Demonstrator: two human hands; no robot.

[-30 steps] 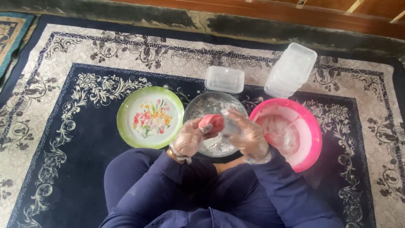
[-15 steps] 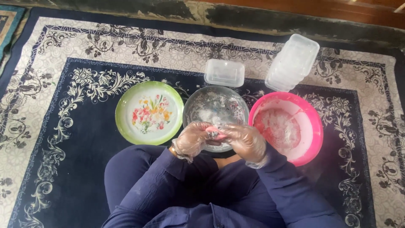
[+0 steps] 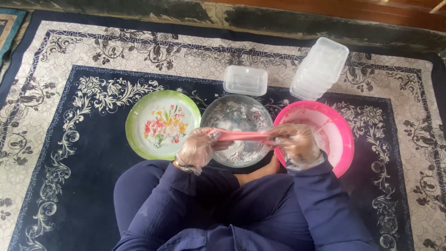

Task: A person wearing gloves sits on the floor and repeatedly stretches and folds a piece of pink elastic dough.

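Pink dough (image 3: 241, 135) stretched between the gloved left hand (image 3: 197, 148) and right hand (image 3: 295, 142), fingers pinched on its ends, above a floury glass bowl (image 3: 236, 122) at centre; the pink bowl (image 3: 341, 139) beside it held white residue.

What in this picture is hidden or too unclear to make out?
Head view only:
- Fingertips of the left hand and right hand: wrapped around the pink dough strip, under clear gloves.
- Near rim of the glass bowl: behind hands and sleeves.
- Contents of the lidded plastic box: cloudy lid.
- Count of stacked containers: walls blur together.
- Pink bowl: partly covered by the right hand.
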